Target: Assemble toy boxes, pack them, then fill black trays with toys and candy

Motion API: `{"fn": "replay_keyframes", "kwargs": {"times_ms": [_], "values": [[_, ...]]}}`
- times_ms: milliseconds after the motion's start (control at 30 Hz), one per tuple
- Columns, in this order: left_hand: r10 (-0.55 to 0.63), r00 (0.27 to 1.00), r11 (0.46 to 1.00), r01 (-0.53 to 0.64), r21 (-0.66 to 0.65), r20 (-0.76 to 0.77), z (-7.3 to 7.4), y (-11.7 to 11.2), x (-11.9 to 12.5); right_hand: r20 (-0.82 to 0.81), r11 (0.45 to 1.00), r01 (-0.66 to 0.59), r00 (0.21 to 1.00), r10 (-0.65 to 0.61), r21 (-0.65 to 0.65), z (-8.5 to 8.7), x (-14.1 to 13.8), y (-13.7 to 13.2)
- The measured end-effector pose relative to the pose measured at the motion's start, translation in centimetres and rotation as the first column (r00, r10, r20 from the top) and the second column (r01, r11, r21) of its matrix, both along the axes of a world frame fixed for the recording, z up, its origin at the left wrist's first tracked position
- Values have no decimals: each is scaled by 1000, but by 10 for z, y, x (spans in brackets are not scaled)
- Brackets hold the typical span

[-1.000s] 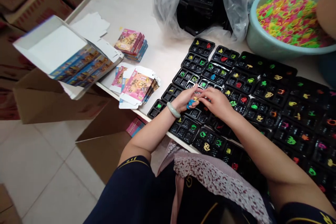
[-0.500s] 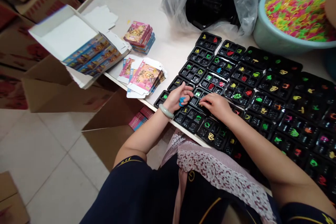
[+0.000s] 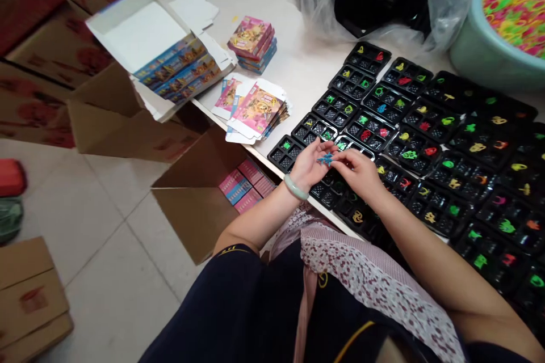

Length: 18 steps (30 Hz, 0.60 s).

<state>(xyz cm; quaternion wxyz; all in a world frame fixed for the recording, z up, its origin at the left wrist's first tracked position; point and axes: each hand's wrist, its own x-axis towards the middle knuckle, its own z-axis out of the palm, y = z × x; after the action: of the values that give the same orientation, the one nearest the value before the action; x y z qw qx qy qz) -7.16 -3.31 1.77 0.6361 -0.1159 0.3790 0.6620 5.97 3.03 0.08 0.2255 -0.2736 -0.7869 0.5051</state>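
My left hand (image 3: 309, 168) is turned palm up over the front edge of the table, with small blue plastic toy pieces (image 3: 325, 159) lying in it under half-curled fingers. Thumb and fingertips of my right hand (image 3: 361, 174) meet over the palm and pinch at one blue piece. Beneath and around both hands are rows of black compartment trays (image 3: 338, 109), partly covered by my hands and arms. Single small plastic pieces in green, yellow, red and blue sit in some of their compartments, such as a green piece (image 3: 286, 146) in the nearest left tray.
A pale blue tub (image 3: 472, 48) of bright plastic pieces stands at the back right. Beside it, a clear bag (image 3: 317, 3) holds black trays. Flat printed cartons (image 3: 259, 113), stacked small boxes (image 3: 251, 39) and an open display box (image 3: 123, 28) are left. Below is an open carton (image 3: 187, 198).
My right hand has come up from a tray to my left palm, and its fingertips now touch the blue pieces. The whole view has shifted, so the table things appear further right.
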Motion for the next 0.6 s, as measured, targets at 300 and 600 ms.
{"fn": "replay_keyframes", "kwargs": {"times_ms": [300, 600], "values": [[-90, 982, 992, 103, 74, -165, -5, -29, -17, 19, 907, -7, 1000, 17, -422, 0, 2, 1], [-11, 872, 1000, 5, -14, -490, 3, -69, -64, 314, 916, -380, 891, 326, 127, -8, 10, -27]]}}
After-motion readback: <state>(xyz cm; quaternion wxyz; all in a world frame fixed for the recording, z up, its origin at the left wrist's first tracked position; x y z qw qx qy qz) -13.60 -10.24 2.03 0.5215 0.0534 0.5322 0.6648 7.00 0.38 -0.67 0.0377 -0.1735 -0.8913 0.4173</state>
